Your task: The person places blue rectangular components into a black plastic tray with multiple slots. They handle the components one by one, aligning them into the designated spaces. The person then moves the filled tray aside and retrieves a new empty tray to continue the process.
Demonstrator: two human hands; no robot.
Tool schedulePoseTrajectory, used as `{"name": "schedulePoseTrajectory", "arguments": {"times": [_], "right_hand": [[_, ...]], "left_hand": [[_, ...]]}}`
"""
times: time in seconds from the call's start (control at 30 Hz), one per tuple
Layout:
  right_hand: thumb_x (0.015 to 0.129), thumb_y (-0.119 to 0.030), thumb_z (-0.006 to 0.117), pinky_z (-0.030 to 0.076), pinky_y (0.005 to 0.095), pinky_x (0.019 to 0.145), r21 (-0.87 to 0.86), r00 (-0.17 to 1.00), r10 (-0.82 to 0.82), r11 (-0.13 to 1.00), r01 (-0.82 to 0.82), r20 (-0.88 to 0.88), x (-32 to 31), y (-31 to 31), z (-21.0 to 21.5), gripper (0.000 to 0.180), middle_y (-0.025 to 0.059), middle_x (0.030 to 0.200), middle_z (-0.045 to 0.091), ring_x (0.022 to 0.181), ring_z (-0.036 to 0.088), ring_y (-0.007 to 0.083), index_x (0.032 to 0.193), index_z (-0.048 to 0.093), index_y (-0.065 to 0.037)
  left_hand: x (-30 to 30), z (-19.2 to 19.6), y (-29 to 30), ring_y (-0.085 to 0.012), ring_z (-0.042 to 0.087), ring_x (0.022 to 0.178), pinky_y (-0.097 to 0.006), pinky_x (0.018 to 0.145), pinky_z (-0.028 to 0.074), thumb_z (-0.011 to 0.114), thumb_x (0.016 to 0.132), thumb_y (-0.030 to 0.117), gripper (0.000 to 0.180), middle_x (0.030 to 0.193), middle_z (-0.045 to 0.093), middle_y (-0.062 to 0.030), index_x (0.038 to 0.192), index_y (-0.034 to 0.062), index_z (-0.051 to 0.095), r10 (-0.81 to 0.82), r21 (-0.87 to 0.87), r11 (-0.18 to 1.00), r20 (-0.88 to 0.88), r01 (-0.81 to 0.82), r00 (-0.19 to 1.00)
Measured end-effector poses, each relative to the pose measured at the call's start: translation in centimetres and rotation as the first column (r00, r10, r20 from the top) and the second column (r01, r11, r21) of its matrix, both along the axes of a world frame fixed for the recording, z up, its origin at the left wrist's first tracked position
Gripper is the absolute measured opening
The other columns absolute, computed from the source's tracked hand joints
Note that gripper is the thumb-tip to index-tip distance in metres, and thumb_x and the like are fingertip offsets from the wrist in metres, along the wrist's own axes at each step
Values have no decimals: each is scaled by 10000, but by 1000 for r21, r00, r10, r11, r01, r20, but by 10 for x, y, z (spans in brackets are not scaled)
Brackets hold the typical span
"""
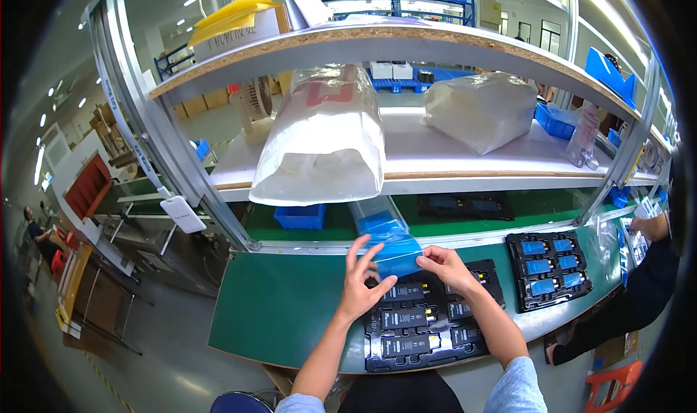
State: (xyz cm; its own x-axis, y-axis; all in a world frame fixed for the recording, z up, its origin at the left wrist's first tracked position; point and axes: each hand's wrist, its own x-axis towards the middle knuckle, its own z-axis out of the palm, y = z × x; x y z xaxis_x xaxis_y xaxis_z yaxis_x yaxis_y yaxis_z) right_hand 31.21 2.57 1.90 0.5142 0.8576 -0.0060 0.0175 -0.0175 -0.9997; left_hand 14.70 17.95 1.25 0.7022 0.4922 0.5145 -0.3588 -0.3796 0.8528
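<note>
Head view. Left hand (361, 282) and right hand (444, 265) each pinch an edge of a blue plastic bag (392, 240), held just above the black tray (425, 318) of dark battery packs on the green bench (283, 304). At 2 o'clock lies a second tray (548, 269) with blue-wrapped packs. Risk: the slick film may slip from the fingertip grasp, dropping the bag onto the packs.

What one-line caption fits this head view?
Left hand and right hand pinch a blue translucent plastic sleeve above a black tray of dark rectangular packs.
</note>
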Motion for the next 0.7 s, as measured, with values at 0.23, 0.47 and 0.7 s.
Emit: {"name": "schedulePoseTrajectory", "arguments": {"times": [0.23, 0.47, 0.7], "right_hand": [[849, -210, 716, 456, 285, 807, 82, 906, -137, 990, 113, 400, -8, -14, -1, 268, 26, 908, 631, 885, 575, 135, 968, 608, 5], [775, -193, 771, 434, 304, 854, 48, 858, -23, 999, -2, 514, -5, -16, 7, 309, 95, 978, 637, 929, 583, 195, 975, 660, 14], [860, -194, 706, 424, 239, 756, -130, 995, 49, 991, -38, 83, 0, -17, -1, 215, 15, 840, 624, 826, 540, 70, 894, 671, 15]], "left_hand": [[4, -19, 1, -120, 565, 1002, -249, 836, 499, 683, 824, -25, 288, 1160, 552, -66, 1107, -9, 635, -267, -314, 918, -33, 244, 963], [6, -24, -2, -96, 619, 841, -226, 790, 507, 677, 856, 23, 153, 940, 669, -66, 993, -45, 672, -234, -460, 875, -133, 149, 963], [4, -23, -4, -64, 582, 747, -202, 667, 478, 681, 873, 73, 127, 839, 643, -31, 899, -51, 679, -275, -451, 876, -179, 170, 945]]}}
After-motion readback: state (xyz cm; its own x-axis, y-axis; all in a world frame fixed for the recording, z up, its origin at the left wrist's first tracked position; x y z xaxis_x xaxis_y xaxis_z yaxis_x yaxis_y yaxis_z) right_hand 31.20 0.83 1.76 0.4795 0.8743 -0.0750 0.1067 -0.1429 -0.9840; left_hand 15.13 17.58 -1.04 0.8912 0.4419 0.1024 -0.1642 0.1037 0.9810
